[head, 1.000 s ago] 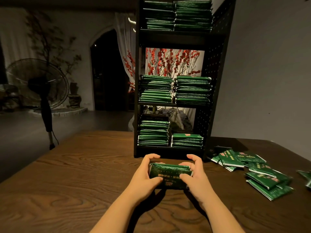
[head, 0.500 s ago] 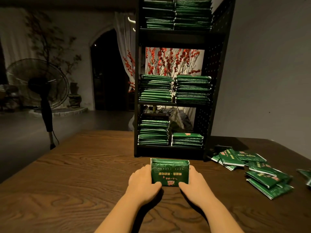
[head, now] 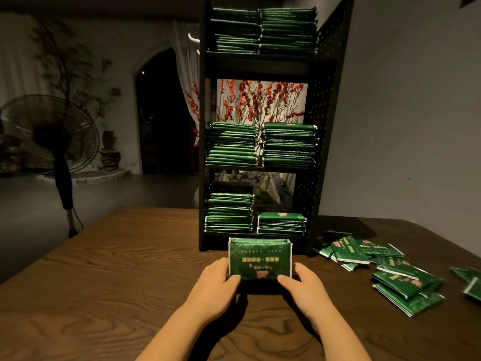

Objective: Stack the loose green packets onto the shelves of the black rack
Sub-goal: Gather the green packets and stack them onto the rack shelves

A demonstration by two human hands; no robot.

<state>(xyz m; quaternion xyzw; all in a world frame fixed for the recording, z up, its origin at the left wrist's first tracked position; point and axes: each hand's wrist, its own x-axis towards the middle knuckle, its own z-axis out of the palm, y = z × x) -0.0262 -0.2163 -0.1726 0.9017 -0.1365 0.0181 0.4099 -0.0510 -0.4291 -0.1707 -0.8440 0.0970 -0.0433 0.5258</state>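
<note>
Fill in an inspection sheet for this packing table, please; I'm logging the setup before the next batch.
Surface: dark wooden table, grain visible.
Job's things: black rack with green stacks on three shelves; lowest right stack is the shortest. Held bundle of packets upright on the table before the rack. Loose packets scattered to the right.
Clutter: nothing seen.
Grips: left hand and right hand hold the bundle from either side, thumbs on its front.
Cables: a cord trails from the fan's base.
Surroundings: standing fan, dark archway, red-blossom branches, grey wall.
</note>
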